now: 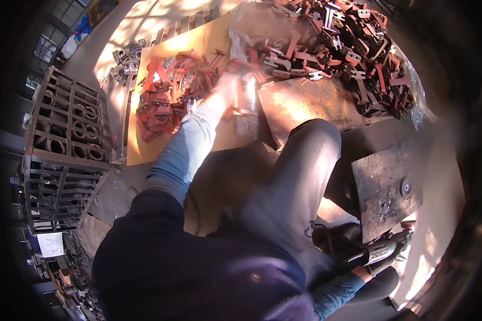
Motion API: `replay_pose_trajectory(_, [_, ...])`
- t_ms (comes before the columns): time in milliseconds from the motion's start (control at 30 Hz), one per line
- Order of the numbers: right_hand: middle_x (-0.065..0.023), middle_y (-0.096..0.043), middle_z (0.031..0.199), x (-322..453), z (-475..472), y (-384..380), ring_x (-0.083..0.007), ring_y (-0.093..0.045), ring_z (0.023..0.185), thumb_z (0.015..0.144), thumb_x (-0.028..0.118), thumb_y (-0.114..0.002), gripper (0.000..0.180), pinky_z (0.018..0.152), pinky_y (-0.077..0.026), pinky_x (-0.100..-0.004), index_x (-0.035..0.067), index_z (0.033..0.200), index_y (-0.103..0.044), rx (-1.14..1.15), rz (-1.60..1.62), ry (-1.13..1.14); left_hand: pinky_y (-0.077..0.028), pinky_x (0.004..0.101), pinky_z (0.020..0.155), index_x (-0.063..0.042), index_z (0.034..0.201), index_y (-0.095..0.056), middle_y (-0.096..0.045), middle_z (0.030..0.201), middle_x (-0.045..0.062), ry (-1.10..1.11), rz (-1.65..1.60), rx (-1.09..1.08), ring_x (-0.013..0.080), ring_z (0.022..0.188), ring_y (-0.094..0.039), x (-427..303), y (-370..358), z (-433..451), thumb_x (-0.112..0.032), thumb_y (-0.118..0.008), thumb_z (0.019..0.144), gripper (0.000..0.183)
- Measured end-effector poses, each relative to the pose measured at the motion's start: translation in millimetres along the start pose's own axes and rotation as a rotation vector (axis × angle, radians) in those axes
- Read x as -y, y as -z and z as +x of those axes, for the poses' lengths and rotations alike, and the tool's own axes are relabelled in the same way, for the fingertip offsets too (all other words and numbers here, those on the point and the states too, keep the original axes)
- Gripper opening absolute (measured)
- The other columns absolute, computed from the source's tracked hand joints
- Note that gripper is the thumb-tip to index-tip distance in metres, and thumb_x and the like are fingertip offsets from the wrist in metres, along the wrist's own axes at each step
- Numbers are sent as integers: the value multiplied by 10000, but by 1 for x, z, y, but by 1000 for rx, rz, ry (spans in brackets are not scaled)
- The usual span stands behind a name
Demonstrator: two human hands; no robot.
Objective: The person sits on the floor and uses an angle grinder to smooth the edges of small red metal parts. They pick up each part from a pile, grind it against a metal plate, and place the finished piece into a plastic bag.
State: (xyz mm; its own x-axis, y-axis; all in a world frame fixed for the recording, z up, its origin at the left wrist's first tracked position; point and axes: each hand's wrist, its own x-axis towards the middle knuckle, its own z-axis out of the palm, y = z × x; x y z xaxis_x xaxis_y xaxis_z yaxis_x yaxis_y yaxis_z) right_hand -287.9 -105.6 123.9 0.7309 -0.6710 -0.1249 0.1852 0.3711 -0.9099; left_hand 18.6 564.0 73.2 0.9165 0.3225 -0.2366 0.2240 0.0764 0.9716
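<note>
My left hand (227,89), blurred by motion, is closed around a red metal bracket (237,108) between two heaps. Beneath and left of it, a heap of red brackets (160,102) lies on a cardboard sheet (221,138). A larger heap of similar red and dark brackets (305,60) spreads at the upper right, beyond a bare worn board (301,104). At the lower right, my right hand (379,267), in a dark glove, grips the body of an angle grinder (381,250). The glove partly hides its fingers.
A worn wooden board (379,192) with a small round disc (405,187) lies right of my knee. Clear plastic film (245,96) edges the heaps. Metal crates (70,120) holding rings stand at the left. Grey metal castings (126,60) lie on a wooden pallet behind the cardboard.
</note>
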Motion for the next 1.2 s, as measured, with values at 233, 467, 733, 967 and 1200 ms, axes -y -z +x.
replay_pose_trajectory(233, [-22, -464, 1803, -9, -5, 1, -178, -459, 1478, 1222, 484, -500, 680, 1246, -364, -430, 189, 1826, -395, -93, -80, -81, -615, 477, 971, 22, 1352, -792, -848, 1215, 237, -17, 876, -307, 338, 1100, -822, 46, 129, 147, -371, -922, 934, 589])
replay_pose_trajectory(467, [38, -565, 1713, -8, -23, -12, -138, -615, 1179, 1179, 503, -617, 683, 1008, -515, -352, 248, 1796, -472, -240, -151, -139, -640, 549, 1097, 71, 1562, -600, -760, 1493, 306, 120, 1299, -452, 419, 1375, -772, 22, 148, 204, -616, -757, 1036, 879])
replay_pose_trajectory(733, [-17, -696, 1334, -20, -12, -10, -129, -675, 1021, 1186, 560, -603, 662, 835, -568, -267, 248, 1762, -511, -240, -143, -102, -610, 591, 1071, -46, 1394, -731, -777, 1381, 279, -512, 1434, -205, 447, 1286, -766, 54, 61, 193, -343, -697, 1062, 447])
replay_pose_trajectory(967, [-56, -706, 1272, -31, 0, 3, -131, -696, 964, 1161, 596, -632, 711, 809, -605, -289, 203, 1743, -525, -311, -277, -153, -522, 502, 1243, -57, 1595, -656, -697, 1590, 233, -308, 1047, -63, 436, 1461, -666, 71, -87, 213, -497, -793, 1033, 727])
replay_pose_trajectory(1200, [4, -691, 1061, -36, 7, 1, -99, -674, 876, 1159, 582, -627, 665, 741, -561, -276, 198, 1700, -575, -391, -295, -205, -569, 532, 1191, -50, 1663, -543, -680, 1616, 270, 16, 1215, -97, 442, 1469, -687, 61, -149, 263, -617, -778, 976, 922])
